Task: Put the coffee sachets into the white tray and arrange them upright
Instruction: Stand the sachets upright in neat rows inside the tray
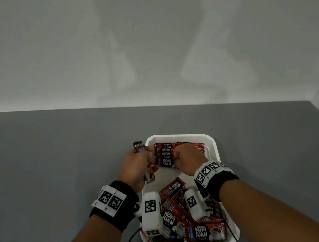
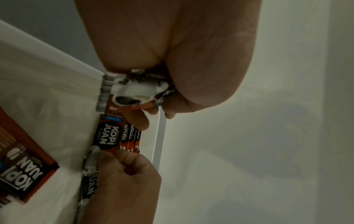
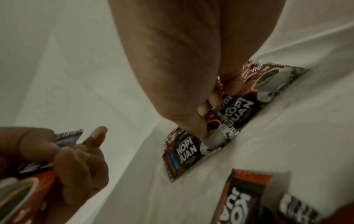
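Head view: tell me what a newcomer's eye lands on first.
First, the white tray on the grey table, full of red-and-black coffee sachets. At its far end a row of sachets stands upright, steadied by the right hand, while a loose pile lies jumbled at the near end. The left hand grips more sachets at the tray's left rim.

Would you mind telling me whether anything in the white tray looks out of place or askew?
Yes. At the near end of the white tray, a heap of loose sachets lies flat and criss-crossed, unlike the upright row at the far end. The right hand grips that row; the left hand holds further sachets.
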Tool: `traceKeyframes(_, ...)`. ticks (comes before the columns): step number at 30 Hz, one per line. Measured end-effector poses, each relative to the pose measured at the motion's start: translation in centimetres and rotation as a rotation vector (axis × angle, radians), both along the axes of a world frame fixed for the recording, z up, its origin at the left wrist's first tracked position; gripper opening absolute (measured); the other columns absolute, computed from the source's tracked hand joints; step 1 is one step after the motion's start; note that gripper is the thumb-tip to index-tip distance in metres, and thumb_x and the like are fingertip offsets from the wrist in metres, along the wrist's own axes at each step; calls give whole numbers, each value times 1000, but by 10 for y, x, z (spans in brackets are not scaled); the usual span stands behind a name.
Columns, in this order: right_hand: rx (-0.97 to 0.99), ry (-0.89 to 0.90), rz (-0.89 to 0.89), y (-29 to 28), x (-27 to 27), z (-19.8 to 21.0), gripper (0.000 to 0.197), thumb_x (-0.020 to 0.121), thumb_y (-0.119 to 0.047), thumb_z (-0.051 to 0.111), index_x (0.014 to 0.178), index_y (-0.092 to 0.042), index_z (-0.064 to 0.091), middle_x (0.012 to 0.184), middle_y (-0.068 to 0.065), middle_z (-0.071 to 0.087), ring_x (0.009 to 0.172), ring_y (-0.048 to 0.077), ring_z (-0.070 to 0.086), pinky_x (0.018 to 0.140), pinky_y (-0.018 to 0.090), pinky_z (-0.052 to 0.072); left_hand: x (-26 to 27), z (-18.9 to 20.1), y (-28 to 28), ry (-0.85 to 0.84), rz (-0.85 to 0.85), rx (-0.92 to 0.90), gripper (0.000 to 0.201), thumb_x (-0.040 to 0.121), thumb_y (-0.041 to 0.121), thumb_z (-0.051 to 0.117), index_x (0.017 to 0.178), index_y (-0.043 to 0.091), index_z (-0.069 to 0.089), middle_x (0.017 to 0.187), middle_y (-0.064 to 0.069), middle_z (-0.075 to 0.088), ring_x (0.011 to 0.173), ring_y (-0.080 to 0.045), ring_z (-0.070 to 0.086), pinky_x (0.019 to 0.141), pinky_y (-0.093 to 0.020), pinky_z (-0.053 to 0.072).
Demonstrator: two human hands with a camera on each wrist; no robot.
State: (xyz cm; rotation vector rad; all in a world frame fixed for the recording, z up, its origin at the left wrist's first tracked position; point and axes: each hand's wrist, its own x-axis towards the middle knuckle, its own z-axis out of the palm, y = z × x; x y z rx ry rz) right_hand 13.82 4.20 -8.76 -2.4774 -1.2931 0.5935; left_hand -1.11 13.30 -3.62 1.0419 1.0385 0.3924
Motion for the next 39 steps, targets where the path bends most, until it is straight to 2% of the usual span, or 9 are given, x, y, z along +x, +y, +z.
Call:
traceKeyframes(10,43,-85,49,0,-3,-10,13,87,-17,70,99,-15,75,103,4,69,98,24,63,89,36,52,5,-5,-6,-3,-32,26,23,86,-11,45,83,6,60,53,-1,58,45,-13,53,48,-27,42)
traceKeyframes(14,154,14,-55,-9,3,1,10,89,-15,68,94,-16,76,95,-4,67,91,15,63,76,20,45,4,-7,-5,-47,-80,30,25,87,-11,50,97,2,69,84,-18,74,76,-32,72,73,-46,62)
traceKeyframes(17,326,239,-208,-19,5,21,6,89,-21,70,92,-21,75,86,-13,71,82,2,65,76,15,47,6,-10,-4,-61,-68,44,21,88,-11,59,101,2,69,86,-18,75,72,-31,72,64,-38,60)
traceKeyframes(21,426,649,-215,-31,-3,45,17,85,-17,79,101,-18,73,87,2,78,83,16,74,80,29,57,13,-7,-13,-181,-143,37,24,88,-7,66,111,-5,69,101,-29,73,87,-41,72,73,-42,60)
traceKeyframes(26,410,512,-237,-45,6,57,20,80,-4,81,92,-18,74,84,4,77,70,5,69,68,20,53,21,-5,-14,-197,-68,12,11,87,-12,62,95,-5,65,93,-31,70,78,-44,71,73,-55,61)
traceKeyframes(29,354,433,-176,-48,8,59,15,83,-10,79,94,-20,75,80,-1,76,65,-1,65,64,14,50,20,-7,-16,-165,-110,66,16,88,-10,63,103,-13,58,99,-37,69,86,-52,69,81,-65,55)
traceKeyframes(33,286,232,-82,-42,8,57,14,84,-14,77,97,-20,76,75,-13,66,61,-4,58,60,7,41,20,-9,-18,-108,-116,169,9,89,-7,65,93,0,62,78,-19,67,61,-24,65,53,-33,51)
traceKeyframes(36,137,150,-69,-40,20,43,17,86,-11,75,102,-17,75,83,-12,63,74,2,60,67,9,41,18,-14,-8,-82,-24,104,21,90,-5,60,81,14,62,78,-12,60,66,-23,55,60,-35,45)
traceKeyframes(39,-56,61,40,-37,22,22,18,86,-6,69,100,-16,74,98,-5,63,96,14,60,77,16,39,12,-14,-6,-36,-37,96,22,93,-2,55,79,15,60,70,-6,52,58,-15,46,48,-26,37)
